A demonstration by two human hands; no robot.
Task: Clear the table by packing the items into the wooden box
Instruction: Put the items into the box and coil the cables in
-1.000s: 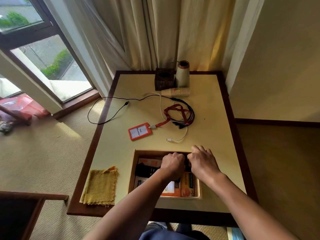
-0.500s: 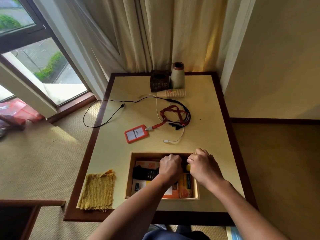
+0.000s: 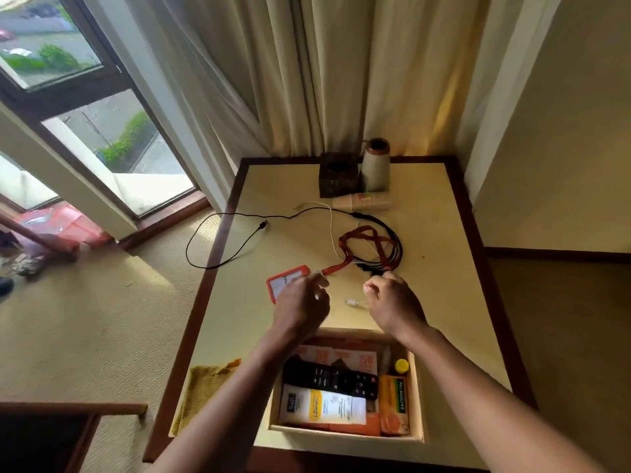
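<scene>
At the near edge of the cream, dark-framed counter (image 3: 444, 302) the shallow open wooden box (image 3: 417, 397) sits partly filled, and both hands hover just beyond its far wall. Left grip (image 3: 300, 305) — fingers loosely curled, holding nothing — hangs over the orange rectangular badge holder (image 3: 278, 284), whose red fabric lanyard (image 3: 358, 233) runs away to the far right into the coiled black cables (image 3: 398, 247), so the left is nearer the badge. Right grip (image 3: 392, 303) is curled at the cables' plug ends; whether it pinches one, I cannot tell.
</scene>
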